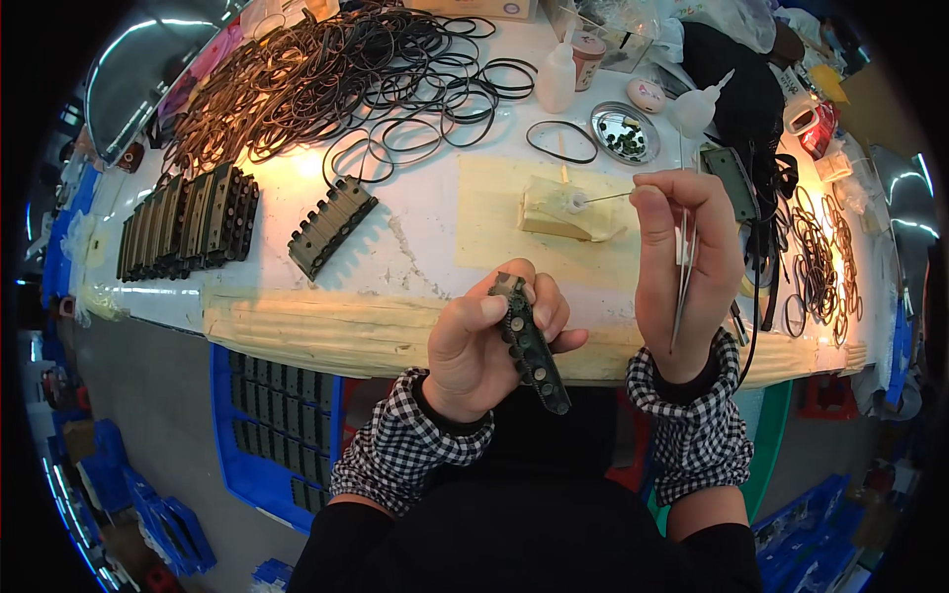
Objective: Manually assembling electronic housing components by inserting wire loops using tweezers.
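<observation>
The L hand (473, 346) is closed around a dark part (534, 354), w/ its thumb on the upper end; the part is tilted, its lower end pointing down and to the R, just over the near edge of the desk (435, 285). The R hand (697, 262) pinches a thin needle (610, 197) b/w thumb and forefinger, and tweezers (682, 282) lie along its palm, tips down. The needle reaches to the white spot on a yellow block (542, 211); if the tip touches it, I cannot tell. Behind the block there is a round dish (653, 148) w/ small green bits (623, 138), near two white bottles, one (557, 81) to the L and the other (698, 109) to the R. On the L side of the desk stands a row of similar parts (188, 225), w/ one more part (332, 227) lying apart, b/w the row and the block. Behind them is a big pile of black bands (326, 79). Below the desk, a blue tray (219, 435) holds more dark pcs.
</observation>
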Available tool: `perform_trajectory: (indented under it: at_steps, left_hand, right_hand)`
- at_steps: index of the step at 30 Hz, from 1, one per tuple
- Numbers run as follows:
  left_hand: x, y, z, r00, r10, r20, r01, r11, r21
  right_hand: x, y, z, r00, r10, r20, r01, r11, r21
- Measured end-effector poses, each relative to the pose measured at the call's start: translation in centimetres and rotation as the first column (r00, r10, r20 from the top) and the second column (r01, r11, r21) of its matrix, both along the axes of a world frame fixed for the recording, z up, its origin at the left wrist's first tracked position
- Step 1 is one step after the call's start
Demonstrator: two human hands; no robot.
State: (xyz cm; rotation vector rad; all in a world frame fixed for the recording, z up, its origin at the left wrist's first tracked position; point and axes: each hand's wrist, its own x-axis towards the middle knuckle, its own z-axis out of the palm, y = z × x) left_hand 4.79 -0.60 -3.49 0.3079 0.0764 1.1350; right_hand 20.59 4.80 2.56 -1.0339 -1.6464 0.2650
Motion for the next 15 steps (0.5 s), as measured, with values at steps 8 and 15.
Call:
perform_trajectory:
  at_steps: [8,15]
  left_hand:
    - [0.0,0.1,-0.2,0.999,-0.003,0.033,0.003,1.000,0.004]
    - [-0.1,0.0,-0.1,0.999,-0.015,0.053,0.015,1.000,-0.005]
  right_hand:
    - [0.2,0.9,-0.4,0.934,-0.128,0.333,0.058,0.976,0.211]
    - [-0.9,-2.7,0.8,0.881,0.337,-0.332,-0.418,0.884,-0.211]
